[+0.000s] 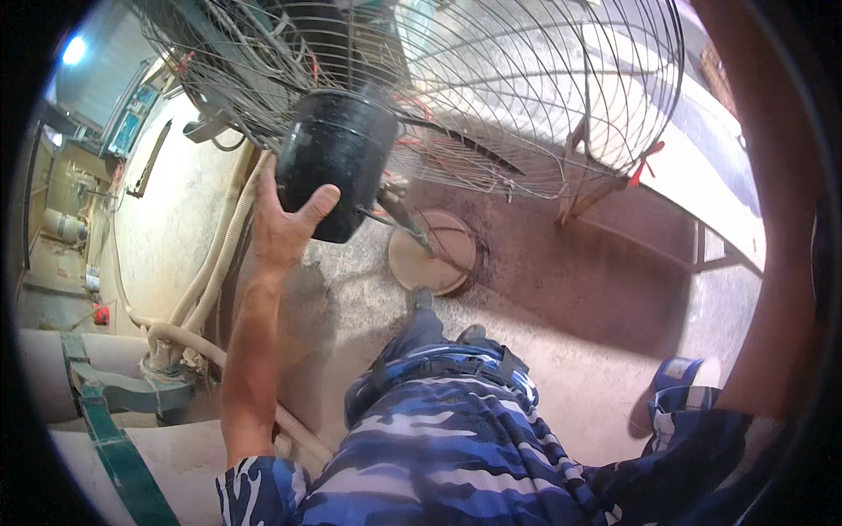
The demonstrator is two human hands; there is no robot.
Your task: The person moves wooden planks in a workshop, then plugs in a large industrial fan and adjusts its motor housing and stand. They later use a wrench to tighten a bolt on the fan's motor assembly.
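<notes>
Pipes: pale, dusty hoses (215, 263) run along the concrete floor (561, 386) at my far left, beside a green metal bracket (105, 412); all lie well apart from my hand.
Left hand: my left hand (282, 223) is raised, fingers spread and cupped against the lower left side of the motor housing, thumb pressed on its front face. It is wrapped on, not pinching.
Motor: the glossy black, barrel-shaped metal motor housing (338, 158) sits behind the fan's centre, tilted toward me, just above my palm.
Grille: the big round wire-mesh fan guard (526, 96) fills the upper frame, joined to the motor.
Stand: a thin dark pole (405, 219) slants from under the motor down to a round tan base plate (434, 254) on the floor, just past my blue camouflage trousers (438, 438).
Right hand: my right forearm (763, 228) rises along the right edge; the hand is out of view, so I cannot tell its state.
Doing it well: I judge the head is best steadied with the palm low under the housing, fingers clear of the wires, moving slowly so the base stays flat.
</notes>
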